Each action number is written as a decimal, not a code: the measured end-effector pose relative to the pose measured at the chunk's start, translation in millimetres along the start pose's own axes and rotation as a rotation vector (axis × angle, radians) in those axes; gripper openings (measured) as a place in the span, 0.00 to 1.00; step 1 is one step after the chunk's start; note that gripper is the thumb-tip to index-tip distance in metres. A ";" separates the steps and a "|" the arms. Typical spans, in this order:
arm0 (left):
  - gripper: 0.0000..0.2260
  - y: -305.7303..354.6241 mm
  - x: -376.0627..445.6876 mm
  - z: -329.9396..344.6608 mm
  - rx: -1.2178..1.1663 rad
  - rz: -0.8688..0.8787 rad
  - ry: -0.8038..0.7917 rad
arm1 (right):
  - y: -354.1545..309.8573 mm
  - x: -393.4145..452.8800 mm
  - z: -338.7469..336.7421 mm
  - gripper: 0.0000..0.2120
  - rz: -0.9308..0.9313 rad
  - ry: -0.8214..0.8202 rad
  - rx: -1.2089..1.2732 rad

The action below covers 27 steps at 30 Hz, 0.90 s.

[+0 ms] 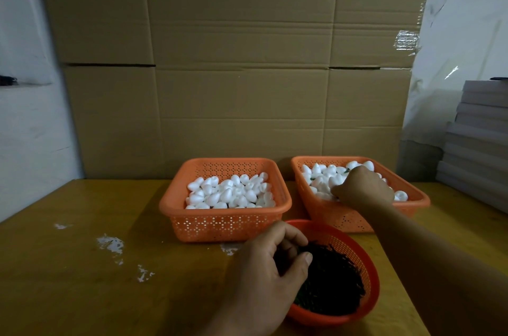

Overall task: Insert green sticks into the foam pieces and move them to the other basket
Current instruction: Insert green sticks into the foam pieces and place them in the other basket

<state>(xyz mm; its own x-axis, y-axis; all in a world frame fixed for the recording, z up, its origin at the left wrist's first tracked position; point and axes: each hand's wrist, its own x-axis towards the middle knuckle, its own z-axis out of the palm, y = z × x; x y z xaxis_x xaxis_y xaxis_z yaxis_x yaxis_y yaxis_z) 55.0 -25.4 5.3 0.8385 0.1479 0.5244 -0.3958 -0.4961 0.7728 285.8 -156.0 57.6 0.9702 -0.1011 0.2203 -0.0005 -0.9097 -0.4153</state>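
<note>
Sticks: dark green thin sticks (332, 280) fill round orange mesh bowl (357, 250).
Left hand (264, 278): fingers curled, pinching sticks.
Right hand (362, 187): in right orange basket (343, 217), on white foam pieces (320, 182); grip unclear.

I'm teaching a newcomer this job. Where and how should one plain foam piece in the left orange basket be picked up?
Pinch a top-layer white egg-shaped foam piece across its rounded sides, coming straight down: the left orange perforated basket is open-topped and its walls likely block any sideways approach.
</note>
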 end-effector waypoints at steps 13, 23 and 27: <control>0.10 -0.5 -1.1 0.9 0.041 0.032 0.020 | 18.1 -34.6 -24.3 0.17 -0.209 0.048 0.438; 0.08 -4.5 1.4 0.5 0.038 0.004 0.014 | 32.8 -107.2 -44.1 0.11 -0.429 -0.032 0.543; 0.06 -5.7 2.2 -0.7 0.053 0.007 0.022 | 35.8 -129.3 -43.0 0.10 -0.513 -0.112 0.481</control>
<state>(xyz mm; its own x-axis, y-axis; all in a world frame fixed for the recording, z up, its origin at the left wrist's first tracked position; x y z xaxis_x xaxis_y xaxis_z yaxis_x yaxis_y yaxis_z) 58.8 -21.7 2.3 0.8269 0.1630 0.5382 -0.3807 -0.5422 0.7491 149.8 -192.8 52.3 0.8385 0.3579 0.4109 0.5450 -0.5500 -0.6329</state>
